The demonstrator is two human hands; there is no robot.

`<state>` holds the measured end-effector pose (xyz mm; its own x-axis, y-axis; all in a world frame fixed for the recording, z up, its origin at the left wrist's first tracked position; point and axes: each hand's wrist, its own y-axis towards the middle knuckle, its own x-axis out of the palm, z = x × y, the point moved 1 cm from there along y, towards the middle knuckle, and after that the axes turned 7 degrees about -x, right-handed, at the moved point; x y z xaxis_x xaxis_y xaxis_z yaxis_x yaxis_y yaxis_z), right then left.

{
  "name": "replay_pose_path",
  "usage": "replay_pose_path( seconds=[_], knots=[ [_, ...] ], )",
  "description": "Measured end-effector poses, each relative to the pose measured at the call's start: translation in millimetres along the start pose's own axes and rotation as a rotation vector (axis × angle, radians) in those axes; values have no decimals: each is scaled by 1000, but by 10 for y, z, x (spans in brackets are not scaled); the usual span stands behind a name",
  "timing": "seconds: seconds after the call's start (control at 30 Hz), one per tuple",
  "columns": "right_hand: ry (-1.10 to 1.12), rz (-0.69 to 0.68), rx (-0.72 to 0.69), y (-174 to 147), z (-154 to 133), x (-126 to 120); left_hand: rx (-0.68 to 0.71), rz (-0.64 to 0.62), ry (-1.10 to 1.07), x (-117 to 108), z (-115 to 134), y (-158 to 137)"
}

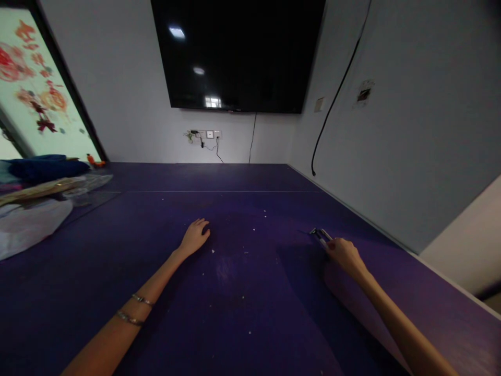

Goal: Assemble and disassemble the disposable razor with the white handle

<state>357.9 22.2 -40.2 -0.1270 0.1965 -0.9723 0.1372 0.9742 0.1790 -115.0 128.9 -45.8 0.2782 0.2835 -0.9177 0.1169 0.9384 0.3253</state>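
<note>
My left hand (195, 236) rests on the dark purple table top (230, 324), palm down, with its fingers loosely bent, apart and holding nothing. Two bracelets circle that wrist. On the right, my right hand (346, 255) is closed around the near end of a small silver tool (321, 236). Two narrow parallel metal arms and a short crosspiece show at the tool's far end; its exact kind cannot be made out. The tool is close above or touching the table, I cannot tell which. Small white scraps (213, 251) lie scattered between my hands.
At the left edge lie a folded blue cloth (49, 168), a white plastic bag (33, 224) and a small orange item (92, 160). A black cable (335, 99) hangs down the right wall. A large television (242, 57) and sockets (210, 134) are on the back wall.
</note>
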Motion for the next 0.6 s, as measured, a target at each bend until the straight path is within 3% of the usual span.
replay_pose_path(
  seconds=[0.07,0.13,0.27,0.33,0.47,0.6],
  knots=[
    [38,71,-21,-6,-155,-86,24,94,-211,-93,305,-6],
    [74,143,-68,-11,-374,-179,59,76,-449,-150,698,-55],
    [149,264,-257,-52,-913,-324,93,-185,-803,-136,1489,-216],
    [190,327,-340,-102,-1161,-366,35,-295,-939,-100,1761,-274],
    [233,373,-437,-228,-1508,-405,-175,-442,-1178,-53,1999,-305],
    [189,390,-506,-332,-1680,-406,-234,-442,-1298,-84,1989,-305]
  ],
)
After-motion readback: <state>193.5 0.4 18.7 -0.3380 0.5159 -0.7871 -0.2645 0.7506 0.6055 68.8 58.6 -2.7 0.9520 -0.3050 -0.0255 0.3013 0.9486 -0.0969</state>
